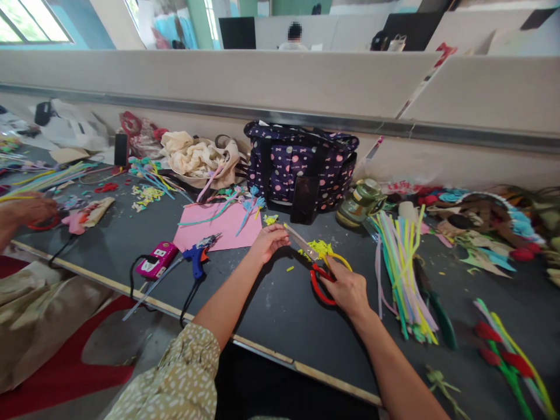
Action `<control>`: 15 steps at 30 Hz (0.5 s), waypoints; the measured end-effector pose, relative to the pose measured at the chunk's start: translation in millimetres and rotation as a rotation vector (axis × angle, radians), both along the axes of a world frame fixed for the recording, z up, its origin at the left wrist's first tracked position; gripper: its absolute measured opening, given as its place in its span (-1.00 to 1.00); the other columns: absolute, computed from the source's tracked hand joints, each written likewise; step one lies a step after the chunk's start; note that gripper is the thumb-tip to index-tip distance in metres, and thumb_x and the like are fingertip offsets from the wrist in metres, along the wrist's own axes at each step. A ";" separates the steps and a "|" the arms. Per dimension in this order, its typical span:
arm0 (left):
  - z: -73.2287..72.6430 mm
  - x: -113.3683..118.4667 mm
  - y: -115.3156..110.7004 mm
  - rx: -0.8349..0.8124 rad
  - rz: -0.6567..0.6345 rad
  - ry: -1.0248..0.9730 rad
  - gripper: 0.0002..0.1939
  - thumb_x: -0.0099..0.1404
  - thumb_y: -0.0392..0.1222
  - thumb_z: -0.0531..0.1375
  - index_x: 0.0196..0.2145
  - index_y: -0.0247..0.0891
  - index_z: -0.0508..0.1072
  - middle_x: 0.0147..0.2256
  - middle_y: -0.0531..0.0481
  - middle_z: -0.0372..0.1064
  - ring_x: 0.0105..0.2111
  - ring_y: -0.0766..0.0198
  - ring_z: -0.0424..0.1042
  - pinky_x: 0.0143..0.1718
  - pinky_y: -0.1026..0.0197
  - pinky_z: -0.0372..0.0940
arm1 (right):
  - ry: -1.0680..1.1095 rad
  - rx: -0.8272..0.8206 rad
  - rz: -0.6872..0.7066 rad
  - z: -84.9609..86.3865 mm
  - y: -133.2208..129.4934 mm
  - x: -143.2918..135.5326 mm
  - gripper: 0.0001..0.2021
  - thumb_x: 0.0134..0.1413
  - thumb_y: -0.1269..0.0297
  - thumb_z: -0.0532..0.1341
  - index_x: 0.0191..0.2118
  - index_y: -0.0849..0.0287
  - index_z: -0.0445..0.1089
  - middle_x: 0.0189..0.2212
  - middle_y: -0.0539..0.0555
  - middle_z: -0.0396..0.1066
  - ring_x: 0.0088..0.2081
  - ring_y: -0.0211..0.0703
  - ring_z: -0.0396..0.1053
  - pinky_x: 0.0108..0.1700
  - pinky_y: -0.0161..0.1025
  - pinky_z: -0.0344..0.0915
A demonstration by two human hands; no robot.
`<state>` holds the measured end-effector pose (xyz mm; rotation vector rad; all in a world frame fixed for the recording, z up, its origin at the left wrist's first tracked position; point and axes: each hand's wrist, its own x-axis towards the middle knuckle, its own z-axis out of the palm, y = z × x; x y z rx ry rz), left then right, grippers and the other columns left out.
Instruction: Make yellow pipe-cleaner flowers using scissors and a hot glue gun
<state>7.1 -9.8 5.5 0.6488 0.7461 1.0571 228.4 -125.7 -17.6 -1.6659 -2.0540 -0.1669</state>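
Where scissors (312,254) point: left hand (269,242), fingertips pinched, seemingly on a yellow bit (285,226).
Right hand (350,287): fingers clamped round handles.
Yellow clippings (322,247): apparently cut, heaped behind blades.
Stem bundle (405,277): looks uncut.

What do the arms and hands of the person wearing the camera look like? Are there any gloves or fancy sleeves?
No gloves! The left hand and right hand are both bare, with no watch or bracelet showing. The left arm has a loose olive-green sleeve covered in little whitish specks, leaving the forearm bare. No sleeve shows on the right arm.
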 end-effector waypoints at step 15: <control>-0.3 0.4 0.0 -0.004 -0.017 -0.010 -0.77 -0.11 -0.35 0.37 -0.48 -0.35 0.40 -0.59 0.05 0.39 -0.56 0.38 0.40 -0.38 0.23 0.40 | 0.007 -0.032 0.016 0.8 -1.8 -1.0 -0.64 0.18 0.19 0.09 0.04 0.20 0.35 -0.20 0.17 0.52 -0.26 -0.12 0.50 -0.31 -0.31 0.37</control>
